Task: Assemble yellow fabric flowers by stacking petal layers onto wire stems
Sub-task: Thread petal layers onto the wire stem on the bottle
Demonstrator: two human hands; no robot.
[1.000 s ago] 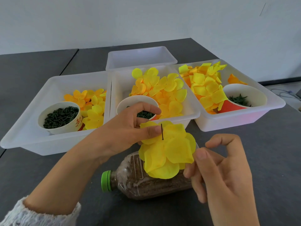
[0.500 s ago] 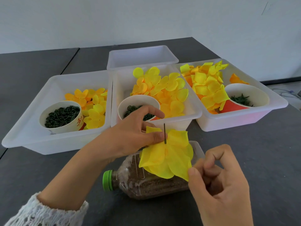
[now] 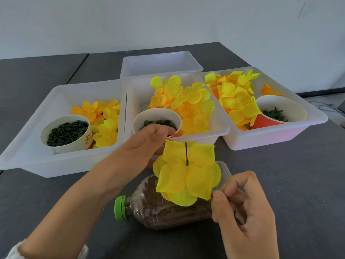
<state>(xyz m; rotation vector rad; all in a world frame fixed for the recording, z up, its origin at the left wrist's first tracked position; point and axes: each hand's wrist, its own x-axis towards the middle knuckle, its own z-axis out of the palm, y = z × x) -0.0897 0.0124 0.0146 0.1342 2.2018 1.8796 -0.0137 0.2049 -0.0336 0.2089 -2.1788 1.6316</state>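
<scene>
Pinching yellow flower (image 3: 187, 174) low: right hand (image 3: 242, 212); left hand (image 3: 141, 146) touching top, fingers relaxed.

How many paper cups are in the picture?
3. One cup is in the left tray, one in the middle tray, one in the right tray. None seems hidden.

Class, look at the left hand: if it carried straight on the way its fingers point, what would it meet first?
Most likely the white paper cup of dark green rings in the middle tray; the left hand points at its near rim, though depth is uncertain.
</scene>
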